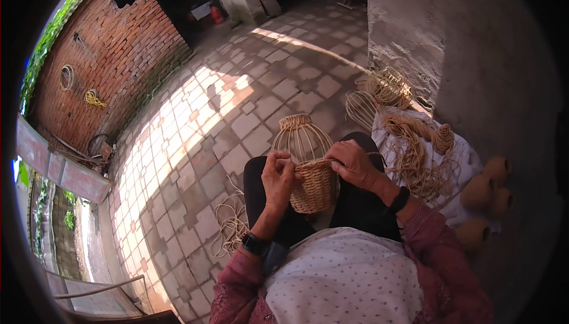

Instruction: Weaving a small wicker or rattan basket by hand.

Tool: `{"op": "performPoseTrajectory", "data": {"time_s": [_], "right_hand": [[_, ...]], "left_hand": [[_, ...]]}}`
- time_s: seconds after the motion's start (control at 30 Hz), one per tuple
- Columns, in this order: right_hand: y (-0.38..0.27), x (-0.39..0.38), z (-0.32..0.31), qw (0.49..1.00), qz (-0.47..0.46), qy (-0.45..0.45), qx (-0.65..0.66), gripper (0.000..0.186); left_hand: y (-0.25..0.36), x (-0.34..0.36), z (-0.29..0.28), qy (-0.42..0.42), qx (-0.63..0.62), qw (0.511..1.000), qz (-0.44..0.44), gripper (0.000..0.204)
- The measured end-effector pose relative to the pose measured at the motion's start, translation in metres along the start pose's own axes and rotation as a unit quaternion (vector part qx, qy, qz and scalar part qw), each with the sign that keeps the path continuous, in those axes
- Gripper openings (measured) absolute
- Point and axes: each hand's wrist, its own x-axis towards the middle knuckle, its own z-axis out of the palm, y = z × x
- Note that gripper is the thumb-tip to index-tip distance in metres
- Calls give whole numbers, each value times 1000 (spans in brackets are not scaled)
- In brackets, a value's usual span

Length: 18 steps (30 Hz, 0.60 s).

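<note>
1. Patterned paving (255, 124) fills the middle of the frame, brightly sunlit toward the left, with a brick wall (124, 45) at upper left.
2. We have the partly woven basket (315, 189) at the centre of the frame, between our knees (363, 142), its bound ring (295, 122) uppermost.
3. Our left hand (278, 177) is pinched on the weave's upper left edge; our right hand (355, 163) pinches its upper right edge.
4. Right of centre, we see tangled cords (424, 173) on white cloth (471, 155), near round brown pots (477, 192).
</note>
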Motion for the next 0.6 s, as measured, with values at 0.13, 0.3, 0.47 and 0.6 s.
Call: {"op": "performPoseTrajectory", "data": {"time_s": [0.13, 0.3, 0.47, 0.6], "right_hand": [[38, 20, -48, 926, 173, -177, 286, 16], [94, 31, -157, 949, 208, -129, 198, 15], [111, 20, -209, 907, 300, -143, -257, 24], [52, 25, -131, 990, 120, -63, -39, 29]], "left_hand": [[-11, 6, -20, 14, -66, 997, -28, 22], [-1, 8, -22, 46, -72, 994, -63, 21], [-1, 4, -22, 18, -66, 996, -64, 21], [-7, 1, -18, -18, -57, 996, -62, 21]]}}
